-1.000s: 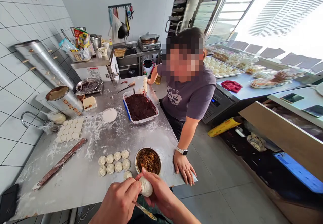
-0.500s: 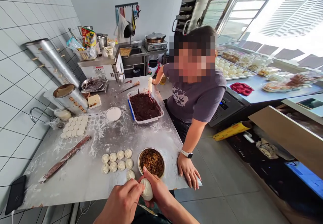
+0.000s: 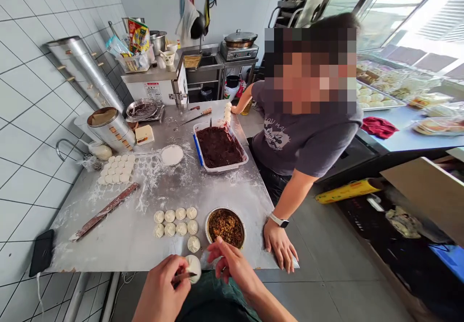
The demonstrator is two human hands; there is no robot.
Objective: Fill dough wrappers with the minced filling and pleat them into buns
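Observation:
My left hand (image 3: 163, 288) is shut on a white dough bun (image 3: 193, 269) at the table's front edge, with a small flat spatula (image 3: 184, 275) between its fingers. My right hand (image 3: 232, 264) is open just right of the bun, its fingers spread and not touching it. Close beyond that hand stands a steel bowl of brown minced filling (image 3: 225, 227). Several finished buns (image 3: 174, 223) sit in rows left of the bowl, and one more bun (image 3: 194, 243) lies just above my hands.
The floured steel table (image 3: 108, 244) holds a rolling pin (image 3: 103, 212), dough balls (image 3: 116, 169), a round dough wrapper (image 3: 171, 155) and a tray of dark red paste (image 3: 219, 147). A co-worker's hand (image 3: 280, 245) rests on the table's right edge.
The bun has passed from between both hands into my left hand. My right hand has let go and opened. The co-worker now looks larger in view.

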